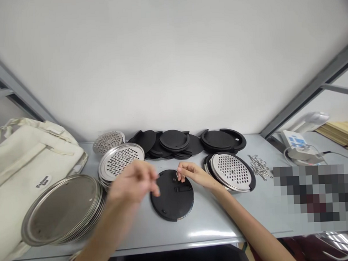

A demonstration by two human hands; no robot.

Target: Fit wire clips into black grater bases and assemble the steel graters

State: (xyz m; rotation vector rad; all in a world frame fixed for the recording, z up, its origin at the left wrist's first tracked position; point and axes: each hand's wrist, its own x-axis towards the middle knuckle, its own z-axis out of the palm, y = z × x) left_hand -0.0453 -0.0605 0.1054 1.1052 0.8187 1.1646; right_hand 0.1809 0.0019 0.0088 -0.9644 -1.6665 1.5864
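The right hand (194,174) pinches a shiny bit (177,177) over the black disc (170,202); left of it, the left hand (133,182) blurs, fingers unreadable.

Ctr of frame: black disc (173,203) flat on grey desk (206,219); L hand (134,182), blurred, at its left edge, R hand (191,174) over its upper right, fingertips tog. Lower left: metal pans (62,208), stacked, nr cream bag (28,160). Right: perf. disc (232,172) beside wire clips (259,166).
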